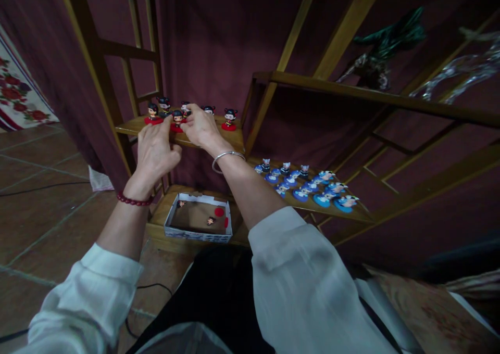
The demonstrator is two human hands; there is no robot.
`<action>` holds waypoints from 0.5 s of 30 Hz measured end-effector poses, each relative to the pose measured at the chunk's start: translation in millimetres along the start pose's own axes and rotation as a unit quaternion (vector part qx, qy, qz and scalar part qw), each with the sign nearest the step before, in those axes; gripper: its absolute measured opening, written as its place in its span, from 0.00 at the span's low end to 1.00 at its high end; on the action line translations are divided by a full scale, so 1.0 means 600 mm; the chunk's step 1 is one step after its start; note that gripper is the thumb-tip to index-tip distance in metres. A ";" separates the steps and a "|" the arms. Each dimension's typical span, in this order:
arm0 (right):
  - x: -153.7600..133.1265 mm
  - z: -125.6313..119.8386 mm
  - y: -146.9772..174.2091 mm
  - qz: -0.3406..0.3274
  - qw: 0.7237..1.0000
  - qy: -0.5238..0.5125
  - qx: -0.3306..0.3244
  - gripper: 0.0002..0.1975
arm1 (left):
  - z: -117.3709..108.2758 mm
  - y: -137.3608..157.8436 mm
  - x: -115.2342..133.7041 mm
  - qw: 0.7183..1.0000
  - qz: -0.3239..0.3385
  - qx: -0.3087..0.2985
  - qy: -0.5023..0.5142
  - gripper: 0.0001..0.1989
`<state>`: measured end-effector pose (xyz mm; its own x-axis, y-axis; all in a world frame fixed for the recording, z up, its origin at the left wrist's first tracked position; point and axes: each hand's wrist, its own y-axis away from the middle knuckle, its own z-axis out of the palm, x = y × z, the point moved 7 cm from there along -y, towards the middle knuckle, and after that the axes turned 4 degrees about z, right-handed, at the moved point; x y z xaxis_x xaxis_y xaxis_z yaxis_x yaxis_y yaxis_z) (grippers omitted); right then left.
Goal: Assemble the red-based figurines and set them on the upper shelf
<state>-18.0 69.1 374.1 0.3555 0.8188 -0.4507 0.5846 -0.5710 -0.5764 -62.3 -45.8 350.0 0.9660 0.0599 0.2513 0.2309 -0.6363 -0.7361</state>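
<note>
Arranging the front figurine on the shelf is judged underway; it is flanked by the left hand and right hand, whose grip cannot be told; careful spacing seems required next.

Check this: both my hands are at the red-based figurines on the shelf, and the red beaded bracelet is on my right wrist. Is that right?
Not quite: the head view shows the red beaded bracelet on your left wrist, not the right. Your left hand and right hand are both at the red-based figurines on the shelf.
</note>
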 end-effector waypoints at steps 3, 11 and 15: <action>-0.006 -0.009 0.008 0.042 0.999 0.017 -0.012 0.20 | -0.001 -0.001 -0.001 1.000 -0.006 0.005 0.006 0.33; -0.004 0.002 0.005 0.000 1.000 0.011 -0.008 0.20 | 0.010 -0.002 -0.013 0.999 -0.004 0.022 0.036 0.33; -0.005 -0.005 0.008 -0.015 0.999 -0.005 0.031 0.19 | -0.004 0.014 -0.003 0.996 -0.005 0.070 0.051 0.30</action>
<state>-13.7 64.1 374.6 0.3306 0.8353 -0.4394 0.5491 -0.5489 -0.6302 -62.4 -53.3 344.9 0.9484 -0.0164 0.3167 0.2622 -0.5214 -0.8121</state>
